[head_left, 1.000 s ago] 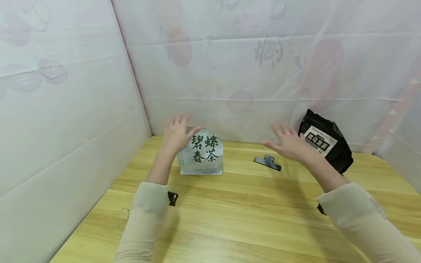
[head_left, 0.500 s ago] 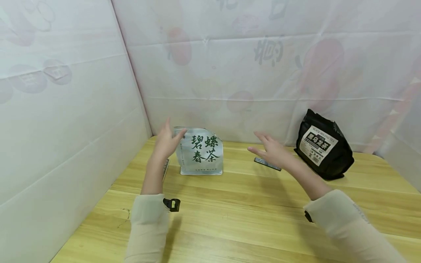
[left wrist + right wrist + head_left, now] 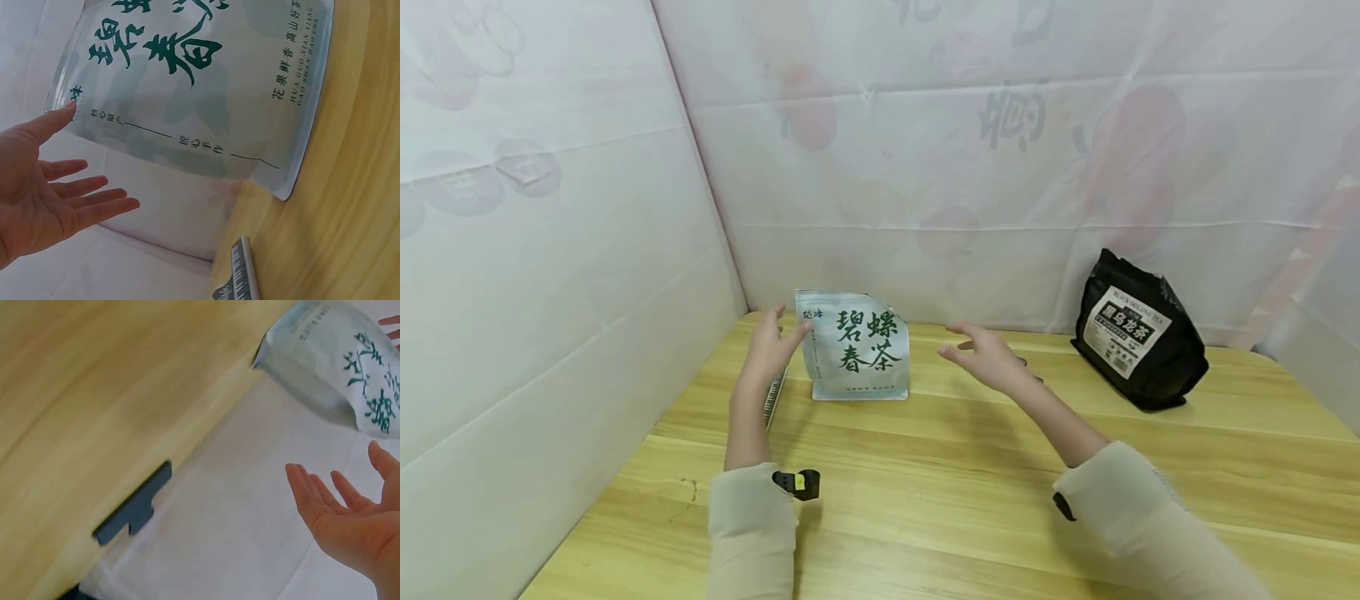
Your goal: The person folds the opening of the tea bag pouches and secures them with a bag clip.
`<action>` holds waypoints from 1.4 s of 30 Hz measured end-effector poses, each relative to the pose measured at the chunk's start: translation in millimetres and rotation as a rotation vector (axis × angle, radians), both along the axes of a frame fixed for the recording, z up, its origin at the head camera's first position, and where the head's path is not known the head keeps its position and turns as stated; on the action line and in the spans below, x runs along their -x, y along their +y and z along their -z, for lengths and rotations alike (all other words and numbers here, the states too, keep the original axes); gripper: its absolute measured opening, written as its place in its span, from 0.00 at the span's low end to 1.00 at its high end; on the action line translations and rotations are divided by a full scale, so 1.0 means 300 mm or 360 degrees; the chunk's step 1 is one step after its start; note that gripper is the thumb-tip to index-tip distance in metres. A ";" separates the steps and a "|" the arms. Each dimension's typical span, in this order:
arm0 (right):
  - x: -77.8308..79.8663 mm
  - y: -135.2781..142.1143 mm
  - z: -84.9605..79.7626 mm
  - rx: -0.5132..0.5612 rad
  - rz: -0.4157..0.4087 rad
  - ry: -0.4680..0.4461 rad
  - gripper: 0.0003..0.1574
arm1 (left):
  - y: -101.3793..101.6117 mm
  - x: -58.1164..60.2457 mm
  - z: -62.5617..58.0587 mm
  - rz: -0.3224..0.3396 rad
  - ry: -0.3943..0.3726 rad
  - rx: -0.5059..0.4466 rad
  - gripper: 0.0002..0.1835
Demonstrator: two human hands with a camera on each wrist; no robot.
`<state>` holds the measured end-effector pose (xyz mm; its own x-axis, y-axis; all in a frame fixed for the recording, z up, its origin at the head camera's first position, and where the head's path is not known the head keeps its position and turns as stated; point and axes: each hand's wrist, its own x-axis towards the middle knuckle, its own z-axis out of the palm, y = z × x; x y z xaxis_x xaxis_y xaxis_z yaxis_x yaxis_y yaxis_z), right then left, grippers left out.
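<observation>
A pale silver-green tea bag (image 3: 857,375) with dark green Chinese characters stands upright near the back of the table. At its left edge is my left hand (image 3: 767,354), fingers spread, thumb overlapping the bag's upper left corner in the head view. In the left wrist view the left hand (image 3: 44,194) has nothing in its palm. My right hand (image 3: 988,358) hovers to the right of the bag, fingers loosely bent and apart from it. The right wrist view has that right hand (image 3: 350,512) beside the bag (image 3: 337,369), holding nothing.
A black oolong tea bag (image 3: 1172,358) with a white label leans at the back right. One dark clip (image 3: 134,503) lies behind my right hand; another patterned clip (image 3: 240,272) lies left of the pale bag. A white cloth backdrop (image 3: 880,167) borders the wooden table (image 3: 925,500).
Both hands have come down and nearer the pale bag: my right hand has moved left from beside the black bag, and my left hand has shifted left to the pale bag's edge.
</observation>
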<state>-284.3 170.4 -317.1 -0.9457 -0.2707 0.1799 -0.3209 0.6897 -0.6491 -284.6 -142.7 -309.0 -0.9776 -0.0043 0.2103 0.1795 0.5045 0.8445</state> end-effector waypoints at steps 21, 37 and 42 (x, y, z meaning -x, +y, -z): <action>0.032 -0.142 0.098 0.0435 0.0037 -0.0049 0.21 | 0.041 0.000 0.103 0.0244 -0.0280 -0.0218 0.34; 0.036 -0.185 0.105 0.0732 -0.0004 -0.0161 0.15 | 0.064 0.020 0.123 0.0288 -0.0266 -0.0239 0.34; 0.037 -0.182 0.101 0.0717 0.0010 -0.0193 0.14 | 0.065 0.018 0.122 0.0254 -0.0275 -0.0197 0.35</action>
<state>-295.4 115.9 -347.3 -0.9686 -0.1851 0.1660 -0.2206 0.3319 -0.9172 -289.9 -123.2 -345.6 -0.9893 0.1377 0.0478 0.0964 0.3722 0.9231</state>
